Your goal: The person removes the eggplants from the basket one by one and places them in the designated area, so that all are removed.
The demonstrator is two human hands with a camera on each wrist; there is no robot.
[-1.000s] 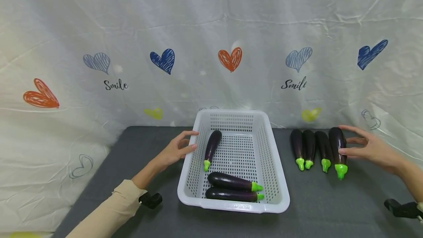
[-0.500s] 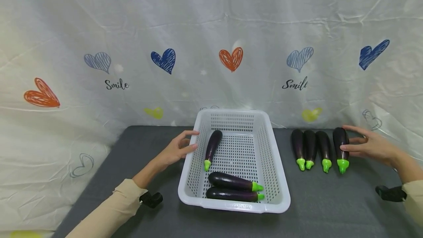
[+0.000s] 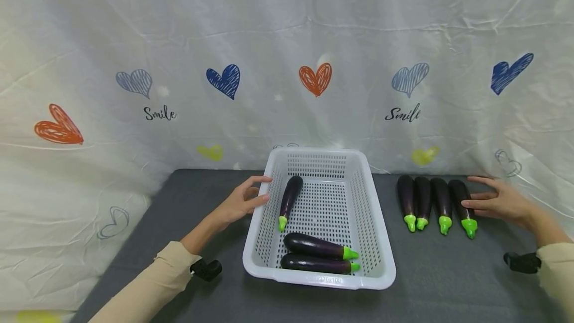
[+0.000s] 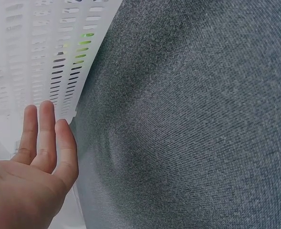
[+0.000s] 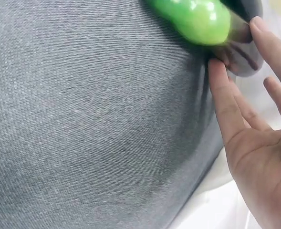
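Observation:
In the head view my left hand [image 3: 242,199] rests at the left rim of a white perforated plastic basket [image 3: 386,263]. Its fingers [image 4: 47,129] lie nearly straight beside the slotted wall in the left wrist view. Inside the basket, one eggplant [image 3: 291,196] lies lengthwise at the left, and two more, an upper eggplant [image 3: 311,244] and a lower eggplant [image 3: 309,263], lie crosswise near the front. On the right, my right hand [image 3: 506,204] touches the side of the end eggplant [image 3: 459,198] in a row, its fingers extended. The right wrist view shows fingertips at that eggplant's body [image 5: 243,57].
Left of the end one, the row continues with three eggplants, a near one [image 3: 441,196], a middle one [image 3: 422,196] and a far-left one [image 3: 405,193], stems toward me. A dark grey cloth [image 3: 430,283] covers the table. Behind hangs a white curtain [image 3: 269,24] with printed hearts.
The end eggplant first shifted right and away from its neighbour, then came back left, and now lies tilted beside the row. My right hand moved with it. My left hand stayed at the basket.

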